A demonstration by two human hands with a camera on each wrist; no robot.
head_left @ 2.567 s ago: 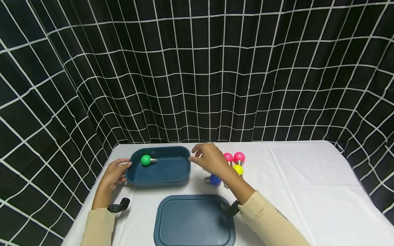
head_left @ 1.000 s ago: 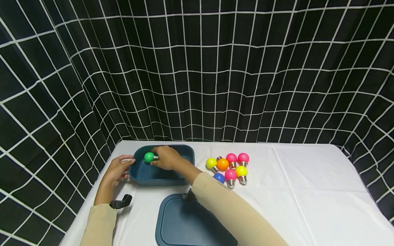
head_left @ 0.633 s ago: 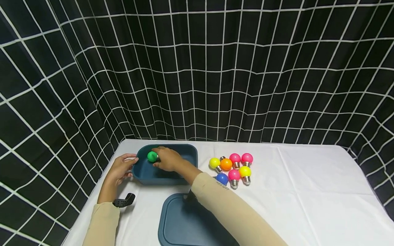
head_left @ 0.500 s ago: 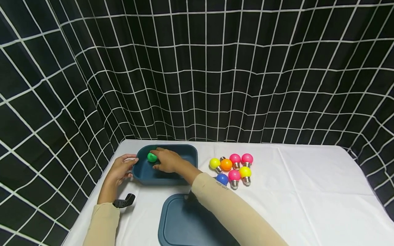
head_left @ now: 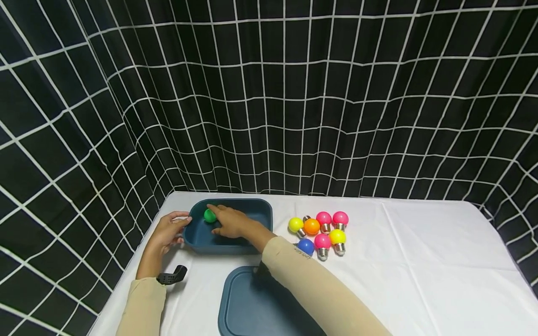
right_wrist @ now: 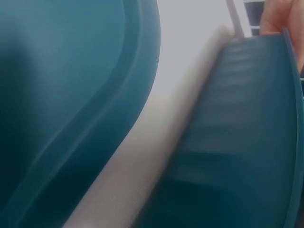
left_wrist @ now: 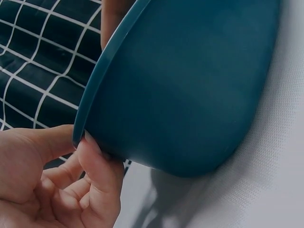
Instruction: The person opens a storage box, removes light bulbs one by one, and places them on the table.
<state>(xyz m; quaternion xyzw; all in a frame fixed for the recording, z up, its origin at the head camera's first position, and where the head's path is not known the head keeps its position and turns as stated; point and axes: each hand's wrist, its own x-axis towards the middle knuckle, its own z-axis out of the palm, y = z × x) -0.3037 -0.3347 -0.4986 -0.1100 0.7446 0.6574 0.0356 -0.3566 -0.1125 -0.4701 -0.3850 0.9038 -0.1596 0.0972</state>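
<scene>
A dark teal rectangular container (head_left: 256, 248) stands at the left of the table. My left hand (head_left: 167, 232) pinches its left rim between thumb and fingers; the left wrist view shows this hand (left_wrist: 97, 175) at the container's corner. My right hand (head_left: 231, 222) reaches down inside, fingers stretched over a green light bulb (head_left: 209, 216), thumb held apart. The bulb's metal base is hidden behind the fingers. In the right wrist view the container's outer wall (right_wrist: 237, 137) fills the right side, and the right hand's fingers are out of sight.
Right of the container lie loose bulbs: pink (head_left: 322, 241), orange (head_left: 311, 227), blue (head_left: 306, 247) and yellow (head_left: 337, 236) among them. A flat teal lid (head_left: 244, 303) lies in front, partly under my right forearm. A black gridded curtain (head_left: 294, 116) hangs behind the white table.
My right hand has moved left from the rim into the container, taken the green bulb by its base, turned it and loosened its fingers. The left hand keeps its hold on the rim.
</scene>
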